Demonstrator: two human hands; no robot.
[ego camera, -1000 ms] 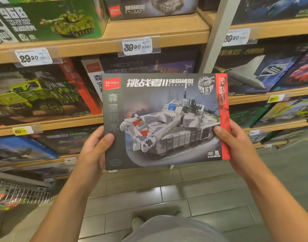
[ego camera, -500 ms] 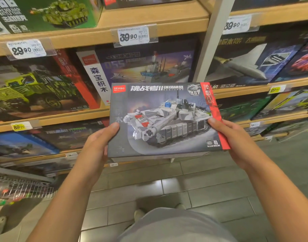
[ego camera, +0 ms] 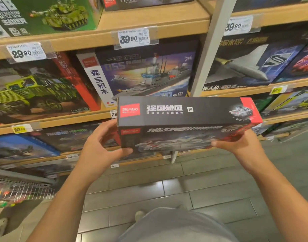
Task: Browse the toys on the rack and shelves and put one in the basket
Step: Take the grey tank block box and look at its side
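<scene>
Item: tank box [ego camera: 182, 117], tilted flat, just in front of shelf [ego camera: 97, 117].
Left hand [ego camera: 100, 151]: clamped on box's left end.
Right hand [ego camera: 240, 144]: clamped on right end.
Risk: fingertip hold; box may slip.

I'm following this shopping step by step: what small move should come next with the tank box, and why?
Probably swing the dark grey cardboard tank box down and left toward the wire basket. Both the left hand and right hand grip its ends, it's tipped flat, clear of the shelves, and the basket sits low left.
</scene>
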